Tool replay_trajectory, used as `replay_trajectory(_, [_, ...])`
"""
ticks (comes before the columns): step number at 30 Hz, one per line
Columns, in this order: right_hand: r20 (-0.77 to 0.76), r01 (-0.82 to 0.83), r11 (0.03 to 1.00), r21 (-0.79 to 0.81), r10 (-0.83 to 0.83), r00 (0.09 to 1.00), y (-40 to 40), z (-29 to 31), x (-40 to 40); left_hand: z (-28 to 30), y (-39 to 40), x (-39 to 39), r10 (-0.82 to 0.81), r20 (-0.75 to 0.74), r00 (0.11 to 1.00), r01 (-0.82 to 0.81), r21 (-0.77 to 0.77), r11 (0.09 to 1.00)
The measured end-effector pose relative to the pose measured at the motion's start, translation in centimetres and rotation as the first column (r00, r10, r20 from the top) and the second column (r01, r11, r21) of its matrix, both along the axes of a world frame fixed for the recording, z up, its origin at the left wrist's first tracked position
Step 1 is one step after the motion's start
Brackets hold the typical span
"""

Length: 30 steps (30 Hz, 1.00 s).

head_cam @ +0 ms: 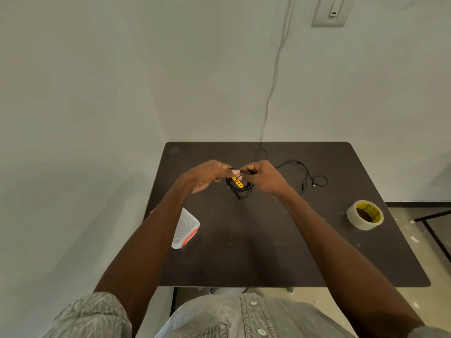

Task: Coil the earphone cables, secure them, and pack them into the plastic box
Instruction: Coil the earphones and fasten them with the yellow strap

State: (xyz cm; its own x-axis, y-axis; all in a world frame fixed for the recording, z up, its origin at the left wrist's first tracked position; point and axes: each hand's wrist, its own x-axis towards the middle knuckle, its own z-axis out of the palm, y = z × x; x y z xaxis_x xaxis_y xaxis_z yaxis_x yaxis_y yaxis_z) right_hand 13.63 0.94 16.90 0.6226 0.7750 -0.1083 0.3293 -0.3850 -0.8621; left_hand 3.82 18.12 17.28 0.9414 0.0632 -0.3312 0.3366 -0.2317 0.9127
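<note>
A black coiled earphone cable (241,190) hangs between my hands above the dark table (280,252). A small yellow piece (238,182) sits on the coil. My left hand (210,175) pinches the top of the coil from the left. From the right, my right hand (262,175) grips the same coil, fingers curled. A second black cable (305,174) lies loose on the table at the back right. The clear plastic box (185,228) with orange latches stands at the table's left edge, partly hidden by my left forearm.
A roll of clear tape (365,215) with a yellow core lies near the table's right edge. A grey cord (273,81) runs down the wall to the table's back. Floor and a black frame (432,230) show at right.
</note>
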Motion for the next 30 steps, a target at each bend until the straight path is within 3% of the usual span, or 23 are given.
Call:
replay_trajectory(5, [0.107,-0.024,0.996,-0.085,0.033,0.994,0.0,-0.2,0.2,-0.3,-0.8,0.4,0.041,0.047,0.998,-0.043,0.052,0.998])
replay_trajectory(8, [0.152,-0.008,0.992,-0.123,0.027,0.988,0.2,-0.4,0.0,-0.4,-0.8,0.2,0.008,0.008,1.0,-0.008,0.004,1.0])
replay_trajectory(16, [0.148,0.05,0.978,-0.205,-0.019,0.989,0.6,-0.3,0.0,-0.8,-0.9,0.1,0.001,-0.025,1.0,-0.002,-0.011,1.0])
replay_trajectory(23, [0.062,0.037,0.97,-0.241,-0.022,0.998,0.4,0.1,0.4,-1.7,-0.8,-0.5,0.112,-0.1,0.989,-0.137,-0.294,0.946])
replay_trajectory(30, [-0.022,-0.012,0.978,-0.209,0.008,1.0,0.1,0.7,0.0,-2.9,-1.9,-1.3,0.213,-0.105,0.971,-0.237,-0.447,0.863])
